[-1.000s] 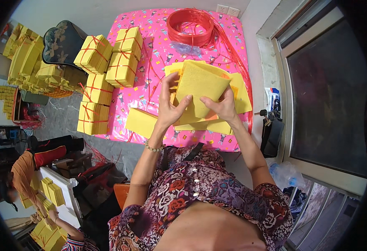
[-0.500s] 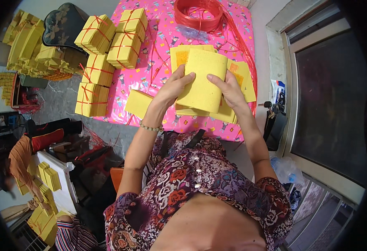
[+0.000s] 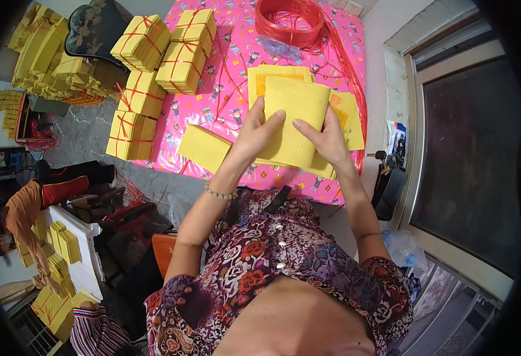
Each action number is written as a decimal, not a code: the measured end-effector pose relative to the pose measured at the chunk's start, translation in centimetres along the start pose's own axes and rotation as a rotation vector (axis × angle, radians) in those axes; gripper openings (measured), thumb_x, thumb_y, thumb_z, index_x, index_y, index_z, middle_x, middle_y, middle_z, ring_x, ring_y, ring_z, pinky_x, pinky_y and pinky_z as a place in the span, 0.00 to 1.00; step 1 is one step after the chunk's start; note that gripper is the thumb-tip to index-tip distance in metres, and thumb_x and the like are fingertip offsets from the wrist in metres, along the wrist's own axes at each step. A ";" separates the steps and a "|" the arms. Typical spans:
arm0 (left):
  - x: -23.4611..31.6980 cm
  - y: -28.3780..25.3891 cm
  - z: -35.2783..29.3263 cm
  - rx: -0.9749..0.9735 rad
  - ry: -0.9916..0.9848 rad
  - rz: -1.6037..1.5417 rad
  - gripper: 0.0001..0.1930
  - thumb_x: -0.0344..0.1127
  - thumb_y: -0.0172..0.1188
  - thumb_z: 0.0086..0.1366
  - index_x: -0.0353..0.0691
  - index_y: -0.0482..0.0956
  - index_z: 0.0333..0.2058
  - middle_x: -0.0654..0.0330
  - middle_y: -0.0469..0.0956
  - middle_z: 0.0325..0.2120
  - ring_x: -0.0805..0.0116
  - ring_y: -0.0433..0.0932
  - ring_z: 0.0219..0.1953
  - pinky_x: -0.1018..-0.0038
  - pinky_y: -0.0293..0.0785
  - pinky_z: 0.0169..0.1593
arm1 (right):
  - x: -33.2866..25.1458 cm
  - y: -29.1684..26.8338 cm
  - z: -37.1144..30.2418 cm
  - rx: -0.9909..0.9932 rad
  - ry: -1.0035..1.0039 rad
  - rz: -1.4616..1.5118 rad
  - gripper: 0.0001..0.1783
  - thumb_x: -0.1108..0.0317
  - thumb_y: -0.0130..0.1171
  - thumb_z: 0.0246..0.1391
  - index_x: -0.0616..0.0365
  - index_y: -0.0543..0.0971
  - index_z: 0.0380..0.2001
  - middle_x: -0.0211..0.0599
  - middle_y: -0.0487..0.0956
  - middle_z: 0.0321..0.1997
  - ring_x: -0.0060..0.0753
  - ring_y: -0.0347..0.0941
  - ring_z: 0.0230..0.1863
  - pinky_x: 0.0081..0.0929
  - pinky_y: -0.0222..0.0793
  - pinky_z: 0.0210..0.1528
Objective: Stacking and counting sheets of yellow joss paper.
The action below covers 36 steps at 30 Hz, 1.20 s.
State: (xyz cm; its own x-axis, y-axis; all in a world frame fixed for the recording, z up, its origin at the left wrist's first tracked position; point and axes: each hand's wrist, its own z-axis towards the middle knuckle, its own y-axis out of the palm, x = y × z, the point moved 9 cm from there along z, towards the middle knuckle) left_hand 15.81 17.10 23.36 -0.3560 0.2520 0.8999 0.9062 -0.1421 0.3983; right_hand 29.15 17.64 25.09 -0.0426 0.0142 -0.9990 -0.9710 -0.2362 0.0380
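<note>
Between my two hands is a folded stack of yellow paper [image 3: 296,113], held just above the table. My left hand [image 3: 260,127] grips its left edge, thumb on top and fingers behind. On the right edge my right hand [image 3: 327,135] does the same, with its thumb lying across the face. Loose yellow sheets with orange patches [image 3: 346,113] lie beneath and beside the stack, partly covered by it. Left of my left wrist, a small flat yellow paper bundle [image 3: 204,147] rests on the pink patterned tablecloth [image 3: 177,133].
Bundles of yellow paper tied with red strands [image 3: 183,65] stand at the table's left. A coil of red plastic strip [image 3: 290,29] sits at the back. A window [image 3: 468,154] is on the right. At lower left, other people handle paper at a white table [image 3: 94,270].
The folded yellow paper has tilted a little and stays between my hands. My left thumb has slid slightly inward over it. The whole view has shifted a little.
</note>
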 end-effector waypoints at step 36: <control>1.4 2.3 -4.0 0.128 0.303 0.073 0.20 0.29 0.49 0.69 0.32 0.58 0.57 0.52 0.69 0.50 0.69 0.68 0.54 0.73 0.65 0.56 | -0.7 0.5 -2.5 0.099 0.052 0.290 0.22 0.74 0.63 0.54 0.65 0.71 0.51 0.38 0.79 0.46 0.25 0.76 0.46 0.24 0.72 0.49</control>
State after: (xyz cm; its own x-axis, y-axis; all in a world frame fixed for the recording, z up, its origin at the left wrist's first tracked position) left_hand 16.49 13.33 26.28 -0.3230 -0.0530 0.9449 0.9464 -0.0236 0.3222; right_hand 29.24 15.07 25.73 -0.3114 -0.0901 -0.9460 -0.9384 -0.1276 0.3210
